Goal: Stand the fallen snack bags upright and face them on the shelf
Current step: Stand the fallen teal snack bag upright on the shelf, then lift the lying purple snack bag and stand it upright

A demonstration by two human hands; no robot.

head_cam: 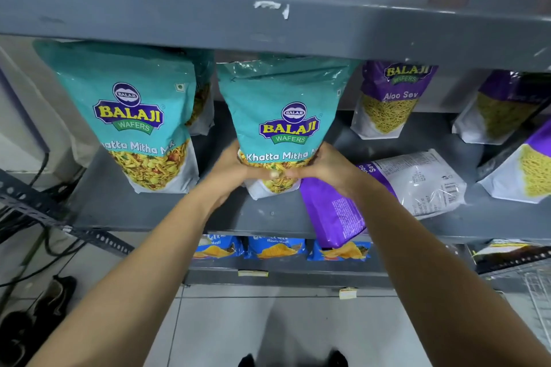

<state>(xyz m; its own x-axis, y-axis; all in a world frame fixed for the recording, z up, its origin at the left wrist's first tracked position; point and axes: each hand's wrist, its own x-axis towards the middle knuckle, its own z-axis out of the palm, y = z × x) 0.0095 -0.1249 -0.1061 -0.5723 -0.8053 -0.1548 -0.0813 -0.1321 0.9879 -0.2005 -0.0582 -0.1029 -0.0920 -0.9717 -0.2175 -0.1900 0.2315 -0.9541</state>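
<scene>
Even, diffuse overhead lighting with soft glare on the upper shelf edge (268,18) and glossy teal bags (286,104); wide-angle distortion bows the shelf lines, and both hands (235,170) show slight motion blur.

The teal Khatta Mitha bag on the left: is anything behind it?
Yes. Behind the left teal bag another teal bag shows only a strip with a snack window. Its label and whatever stands further back are covered.

We see both hands, left hand (229,170) & right hand (325,168), clasping upright teal bag (283,116) on grey shelf (149,208); purple bag (331,211) flat just right of it.
</scene>
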